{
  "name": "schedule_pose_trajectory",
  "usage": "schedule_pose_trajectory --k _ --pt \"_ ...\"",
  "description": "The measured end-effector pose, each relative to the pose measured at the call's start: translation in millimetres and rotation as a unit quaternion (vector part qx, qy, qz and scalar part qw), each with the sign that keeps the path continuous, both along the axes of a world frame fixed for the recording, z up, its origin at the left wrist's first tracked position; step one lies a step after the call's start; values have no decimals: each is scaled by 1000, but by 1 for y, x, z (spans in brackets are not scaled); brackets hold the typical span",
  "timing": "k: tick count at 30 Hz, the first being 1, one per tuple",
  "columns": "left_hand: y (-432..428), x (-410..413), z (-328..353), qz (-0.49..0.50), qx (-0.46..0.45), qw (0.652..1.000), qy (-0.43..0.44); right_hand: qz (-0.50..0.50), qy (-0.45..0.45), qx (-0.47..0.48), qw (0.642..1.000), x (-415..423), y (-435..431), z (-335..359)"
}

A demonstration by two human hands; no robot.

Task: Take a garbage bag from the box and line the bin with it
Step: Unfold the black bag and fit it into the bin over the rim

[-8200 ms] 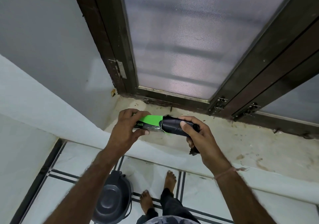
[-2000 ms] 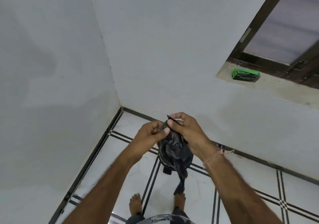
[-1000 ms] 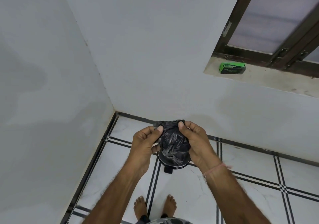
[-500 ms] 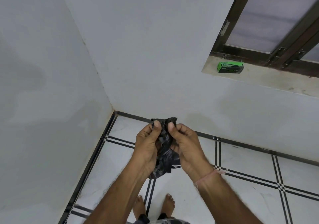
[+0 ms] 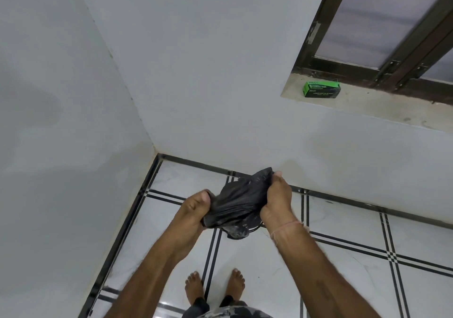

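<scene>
Stretching a crumpled bag [image 5: 235, 205] between both hands, out in front of the body. Left hand [image 5: 196, 207] clamping one bunched end, fingers curled round it, thumb on top. Right hand [image 5: 278, 200] pinching the other end, higher and further out, thumb pressing film against curled fingers. Pulling the two grips apart, probably hunting for the mouth, with the layers clinging flat together.

Reading as thin black plastic: glossy, creased, gathered in folds fanning from each grip.

Sitting well beyond the right hand, up on a gritty, stained sill [image 5: 367, 104]: green card box [image 5: 321, 89], small, oblong, lying flat. Likely parked there to free both hands.

Not making out the bin. Dark lump just under the bag, between the wrists: loose tail of film or the bin itself, cannot tell.

Standing barefoot on glossy white tiles [image 5: 343, 281] with thin black lines, below both hands.

Judging the take-out step done, the lining not yet begun.
</scene>
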State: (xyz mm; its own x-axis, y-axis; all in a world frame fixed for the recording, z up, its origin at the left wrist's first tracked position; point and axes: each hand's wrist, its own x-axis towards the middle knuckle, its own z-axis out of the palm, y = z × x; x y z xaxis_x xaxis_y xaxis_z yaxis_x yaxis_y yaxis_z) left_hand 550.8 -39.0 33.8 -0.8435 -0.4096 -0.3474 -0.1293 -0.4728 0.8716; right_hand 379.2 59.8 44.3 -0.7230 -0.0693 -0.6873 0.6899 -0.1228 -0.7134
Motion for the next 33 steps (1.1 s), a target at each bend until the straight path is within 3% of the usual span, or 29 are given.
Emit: schedule_pose_trajectory --k 2,5,9,12,17,21,23,27,29,33 --pt "-2 10 -2 -43 -29 998 -18 31 -3 -17 999 -5 3 3" --pt "-9 1 2 -13 -27 997 -65 102 32 -39 994 -10 4 10" --pt "-15 -34 25 -118 -51 986 -102 177 106 -37 978 -9 -2 15" --pt "-8 -46 26 -171 -76 979 -79 207 143 -41 967 -6 -4 14" --pt "6 -54 22 -74 18 995 -60 231 164 -70 956 -6 -4 5" --pt "18 -58 22 38 20 996 -79 214 333 141 907 -6 3 -7" --pt "20 -58 21 96 31 992 -80 184 366 109 906 6 15 4" --pt "21 -60 20 97 80 990 -70 314 177 -87 929 31 21 18" --pt "21 -60 17 89 99 989 -60 282 106 -120 946 31 17 16" --pt "17 -55 13 80 110 989 -58 226 47 -112 967 24 16 15"
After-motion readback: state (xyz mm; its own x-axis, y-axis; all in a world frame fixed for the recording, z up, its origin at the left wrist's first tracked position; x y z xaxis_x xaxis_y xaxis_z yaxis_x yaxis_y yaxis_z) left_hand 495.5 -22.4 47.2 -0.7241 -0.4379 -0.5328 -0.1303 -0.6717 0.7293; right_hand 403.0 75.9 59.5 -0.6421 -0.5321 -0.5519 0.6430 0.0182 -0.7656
